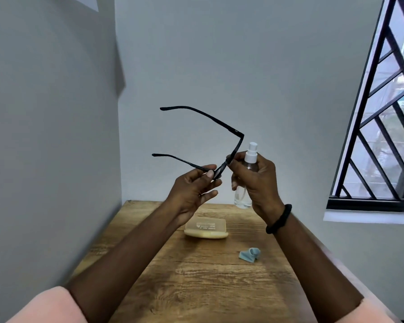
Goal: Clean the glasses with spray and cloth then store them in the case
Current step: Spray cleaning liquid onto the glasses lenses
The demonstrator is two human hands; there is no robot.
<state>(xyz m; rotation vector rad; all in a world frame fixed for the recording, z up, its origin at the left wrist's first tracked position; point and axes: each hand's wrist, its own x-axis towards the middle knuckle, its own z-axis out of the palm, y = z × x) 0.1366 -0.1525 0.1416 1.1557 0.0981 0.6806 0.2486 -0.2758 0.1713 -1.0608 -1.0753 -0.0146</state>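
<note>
Black-framed glasses are held up above the table, arms unfolded and pointing left. My left hand pinches the lower corner of the frame between thumb and fingers. My right hand grips a clear spray bottle with a white nozzle, held upright right beside the frame; its fingertips touch the front of the glasses. A cream glasses case lies closed on the wooden table, below my left hand. A small crumpled light-blue cloth rests on the table to the right of the case.
The table stands in a corner, with grey walls close on the left and behind. A barred window is on the right wall. A black band circles my right wrist.
</note>
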